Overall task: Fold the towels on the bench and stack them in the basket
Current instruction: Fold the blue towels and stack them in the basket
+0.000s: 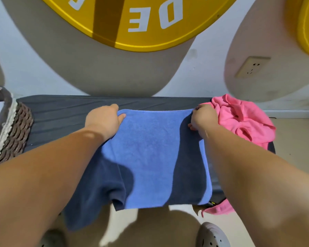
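A blue towel (150, 148) lies spread across the dark bench (61, 114), its near end hanging over the front edge. My left hand (103, 120) grips the towel's far left corner, thumb on top. My right hand (203, 120) pinches the far right corner with curled fingers. A crumpled pink towel (243, 118) sits on the right end of the bench, right beside my right hand; part of it hangs down below at the front. A woven brown and white basket (11, 129) stands on the bench's left end.
The wall behind the bench bears a yellow round sign (141, 20) and a socket (251, 66). My shoes (212, 236) stand on the tan floor below the bench's front edge.
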